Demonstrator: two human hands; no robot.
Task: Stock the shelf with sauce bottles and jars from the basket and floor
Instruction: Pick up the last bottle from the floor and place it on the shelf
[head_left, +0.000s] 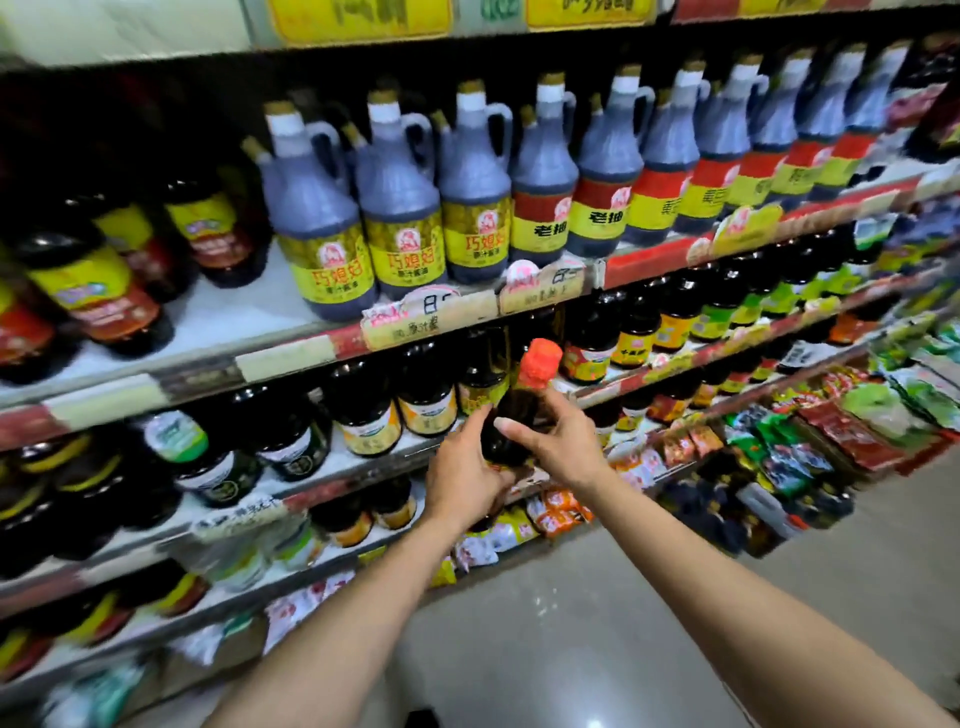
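I hold a dark sauce bottle (514, 410) with an orange-red cap upright in front of the second shelf. My left hand (462, 483) grips its lower body from the left and below. My right hand (558, 441) wraps its side from the right. The bottle hovers just before the shelf edge (363, 467), between a row of yellow-labelled dark jars (426, 395) on the left and more dark jars (587, 338) on the right. The bottle's label is hidden by my fingers. The basket is out of view.
Large handled soy sauce jugs (405, 208) fill the shelf above, with price tags (431, 317) on its front edge. Lower shelves carry jars and bright packets (810, 431). A pale tiled floor (597, 623) lies below my arms.
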